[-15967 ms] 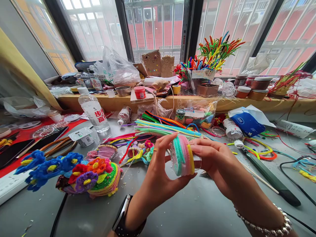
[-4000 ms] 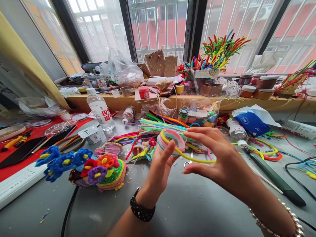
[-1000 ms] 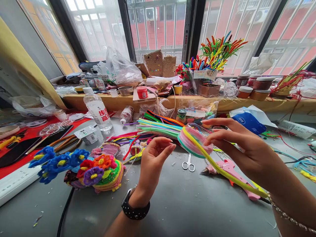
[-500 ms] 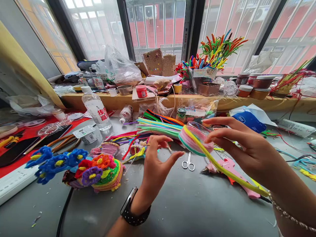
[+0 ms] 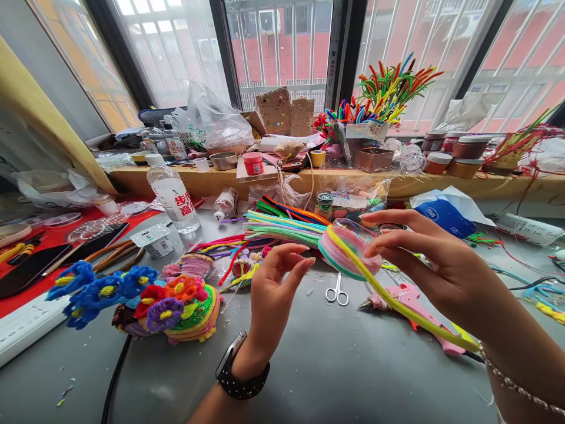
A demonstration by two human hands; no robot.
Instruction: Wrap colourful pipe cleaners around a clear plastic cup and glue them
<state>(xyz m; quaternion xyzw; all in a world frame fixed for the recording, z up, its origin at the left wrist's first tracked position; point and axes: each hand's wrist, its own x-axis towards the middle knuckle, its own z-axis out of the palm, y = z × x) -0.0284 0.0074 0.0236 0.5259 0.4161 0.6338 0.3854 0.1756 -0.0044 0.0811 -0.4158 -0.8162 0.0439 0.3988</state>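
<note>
My right hand (image 5: pixel 436 277) grips a clear plastic cup (image 5: pixel 346 250) by its side, tilted above the table. Pink and teal pipe cleaners wrap the cup. A yellow pipe cleaner (image 5: pixel 397 306) crosses it and trails back under my wrist. To the cup's left, my left hand (image 5: pixel 278 288) is raised with curled fingers; a small gap shows between thumb and index, and I see nothing between them. Small scissors (image 5: pixel 337 292) lie below the cup. A pink glue gun (image 5: pixel 415 306) rests beneath my right hand. Behind the cup is a bundle of pastel pipe cleaners (image 5: pixel 282 227).
Fuzzy flowers (image 5: pixel 165 303) on a colourful wrapped base stand at the left, near a white power strip (image 5: pixel 30 324). A water bottle (image 5: pixel 174 194) is behind them. Jars, pots and a bunch of pipe-cleaner stems (image 5: pixel 388 94) line the sill. A blue packet (image 5: pixel 445 215) lies back right.
My left hand's thumb and fingers have drawn closer together, and the pale strip near its fingertips no longer shows there. My right hand and the cup have barely moved.
</note>
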